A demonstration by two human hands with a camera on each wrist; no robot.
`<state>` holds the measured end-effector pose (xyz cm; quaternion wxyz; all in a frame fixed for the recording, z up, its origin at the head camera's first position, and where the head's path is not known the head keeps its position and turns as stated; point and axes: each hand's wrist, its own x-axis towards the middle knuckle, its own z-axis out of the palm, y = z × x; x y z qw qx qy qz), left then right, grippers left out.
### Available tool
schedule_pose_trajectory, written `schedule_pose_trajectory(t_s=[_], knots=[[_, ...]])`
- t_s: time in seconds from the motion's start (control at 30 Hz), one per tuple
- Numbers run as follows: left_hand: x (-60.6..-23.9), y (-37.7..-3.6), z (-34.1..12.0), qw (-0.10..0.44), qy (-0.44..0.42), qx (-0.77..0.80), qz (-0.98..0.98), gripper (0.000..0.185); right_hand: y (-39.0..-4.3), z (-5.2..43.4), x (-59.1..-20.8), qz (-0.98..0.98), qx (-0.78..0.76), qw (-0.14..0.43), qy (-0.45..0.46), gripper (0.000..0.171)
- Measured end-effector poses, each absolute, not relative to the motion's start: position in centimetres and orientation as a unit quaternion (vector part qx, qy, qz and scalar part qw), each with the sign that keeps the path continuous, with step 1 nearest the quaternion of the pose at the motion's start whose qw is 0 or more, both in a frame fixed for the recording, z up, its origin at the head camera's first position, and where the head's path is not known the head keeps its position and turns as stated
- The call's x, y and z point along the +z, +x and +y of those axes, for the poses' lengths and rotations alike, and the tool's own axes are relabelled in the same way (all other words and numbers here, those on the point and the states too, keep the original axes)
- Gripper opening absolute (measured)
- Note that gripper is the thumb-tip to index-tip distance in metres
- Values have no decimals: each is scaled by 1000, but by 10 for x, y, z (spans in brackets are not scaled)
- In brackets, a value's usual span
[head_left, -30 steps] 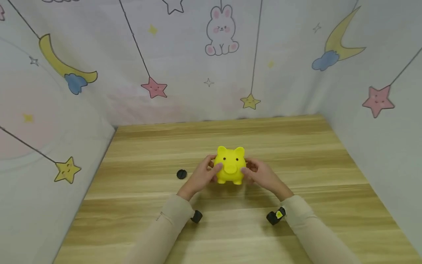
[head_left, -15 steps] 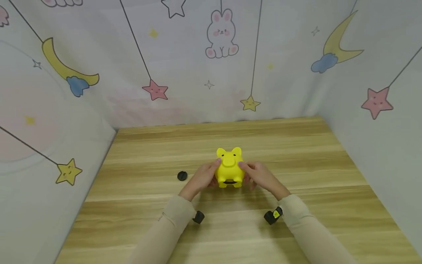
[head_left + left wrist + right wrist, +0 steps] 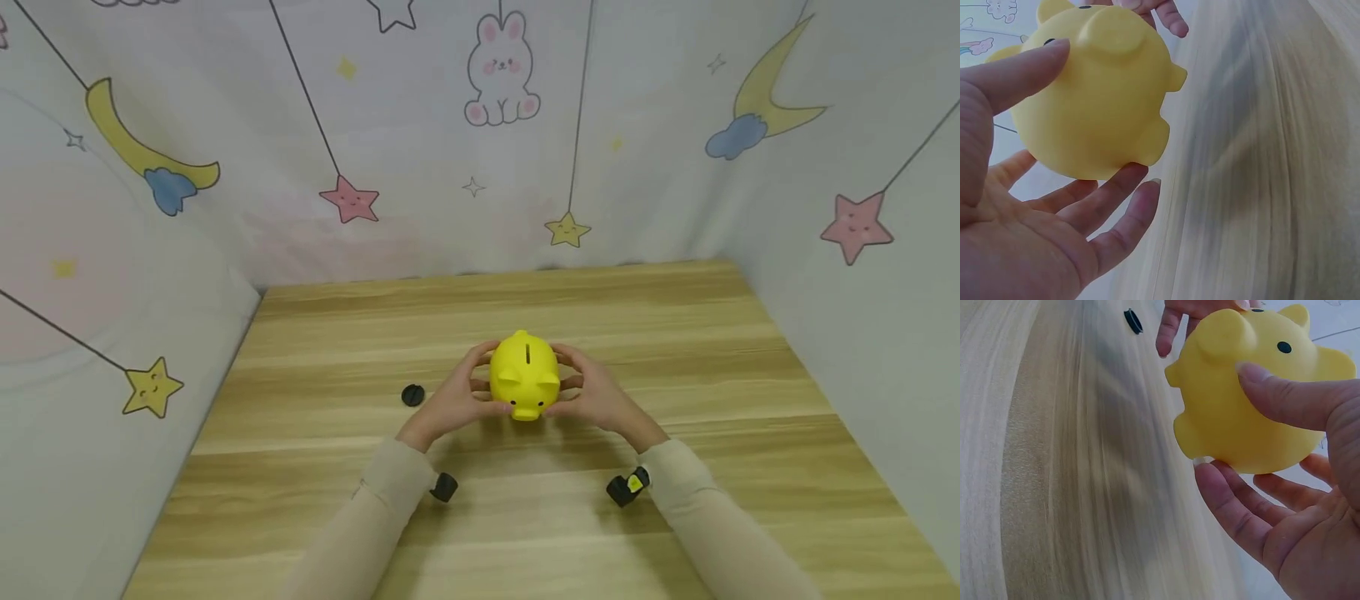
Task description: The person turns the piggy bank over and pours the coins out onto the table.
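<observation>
Over the wooden table [image 3: 525,533], both hands [image 3: 459,395] [image 3: 598,397] grip a round, yellow, slotted piggy bank [image 3: 526,368].

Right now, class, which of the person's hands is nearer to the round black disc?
Left. The left hand is just right of the black disc, gripping the yellow piggy bank; the right hand grips the bank's far side.
</observation>
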<state>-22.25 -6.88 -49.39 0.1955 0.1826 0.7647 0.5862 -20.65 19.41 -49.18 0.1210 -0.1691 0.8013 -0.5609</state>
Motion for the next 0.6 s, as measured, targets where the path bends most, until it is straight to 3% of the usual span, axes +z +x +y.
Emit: schedule_pose_trajectory(t_s=[0.6], knots=[[-502, -221, -68, 168, 198, 613, 746, 106, -203, 185, -504, 812, -549, 61, -189, 104]])
